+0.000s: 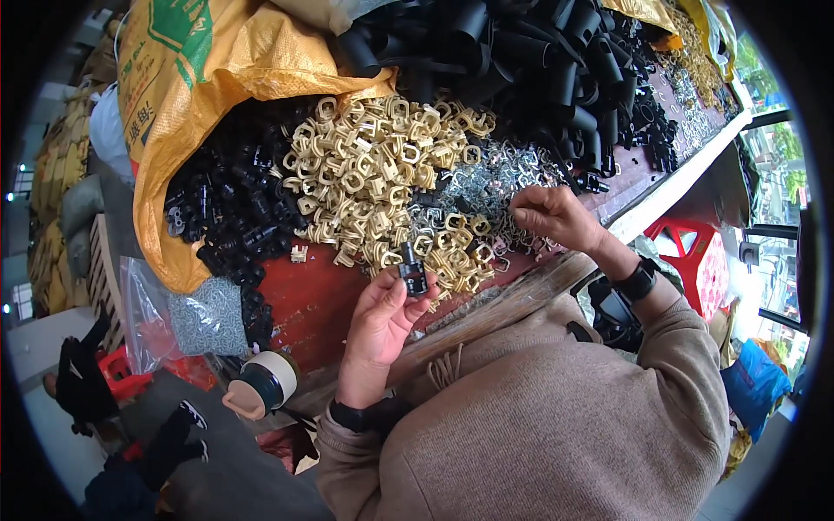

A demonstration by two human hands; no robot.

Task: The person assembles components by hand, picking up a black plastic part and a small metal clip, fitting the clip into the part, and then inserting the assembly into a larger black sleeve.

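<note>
A: Working at a red table (300,314) loaded with cream clips (365,165) in the middle, black parts (239,213) to the left, metal hooks (504,169) to the right. Any tips?

B: With the left hand (380,323), pinching a black fitting (412,274) at the near side of the cream clips. Probably best to keep that pinch steady, gripping by the sides.

A: And with the right hand (560,217)?

B: Curling fingers in narrow by the metal hooks' right side. Can't tell if gripping anything. Maybe keep the wrist loose, so as not to scatter stuff.
</note>
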